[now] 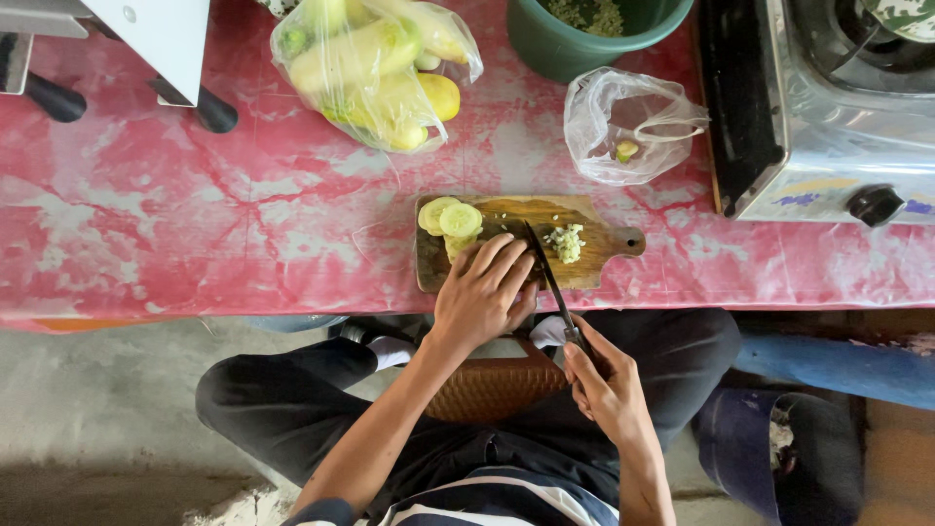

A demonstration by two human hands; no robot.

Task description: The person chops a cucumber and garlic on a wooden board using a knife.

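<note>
I am pressing my left hand, fingers curled, down on the small wooden cutting board at frame centre, and closing my right hand around the handle of the dark-bladed kitchen knife, whose tip is resting on the board. Pale green cucumber slices are lying just beyond my left fingers, a heap of chopped bits right of the blade. The board is sitting on the pink-clothed bench; a clear bag of yellow-green vegetables is lying above, a green plastic bucket beside it.
</note>
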